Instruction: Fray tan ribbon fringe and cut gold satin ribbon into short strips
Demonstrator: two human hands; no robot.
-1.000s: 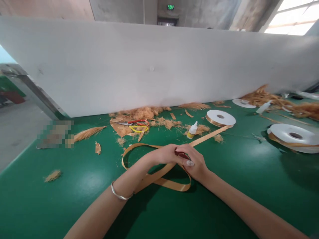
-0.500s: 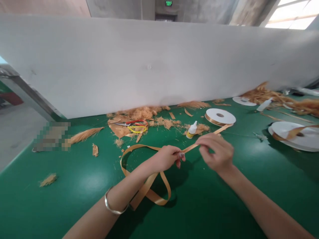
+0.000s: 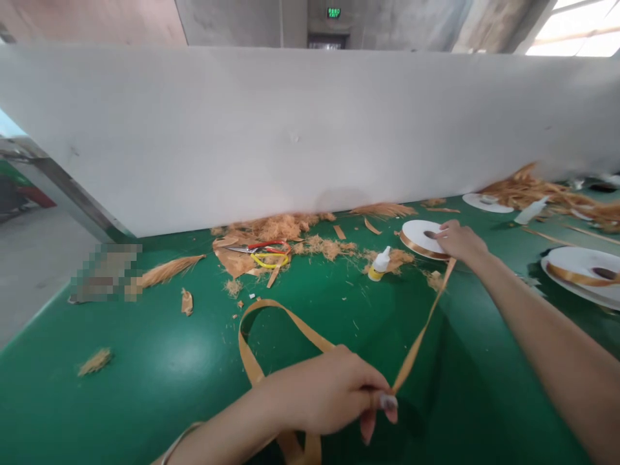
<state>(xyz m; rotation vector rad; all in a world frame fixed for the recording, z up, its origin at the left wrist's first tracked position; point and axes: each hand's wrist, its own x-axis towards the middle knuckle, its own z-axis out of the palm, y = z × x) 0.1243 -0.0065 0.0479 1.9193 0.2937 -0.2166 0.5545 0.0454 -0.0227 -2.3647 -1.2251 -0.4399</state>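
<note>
Far left, a loose fibre bundle [image 3: 172,270] on the green table [image 3: 159,400]. Then scissors [image 3: 254,248], unheld, among fibre scraps [image 3: 285,226], clear of the work. Next, ribbon [image 3: 310,333] looped on the table, partly hidden; so some is already drawn off. Left hand [image 3: 346,391] pinches it between thumb and fingers. From there a twisted strand runs up to the spool [image 3: 414,228], no cut visible, with more still wound on; I'd call it partway. Dropper bottle [image 3: 380,263] stands upright left of the spool, not blocking the strand. Right hand [image 3: 460,242] has fingers on the spool's top face near the hub; can't tell if gripping. Second spool [image 3: 574,261] far right, well apart.
</note>
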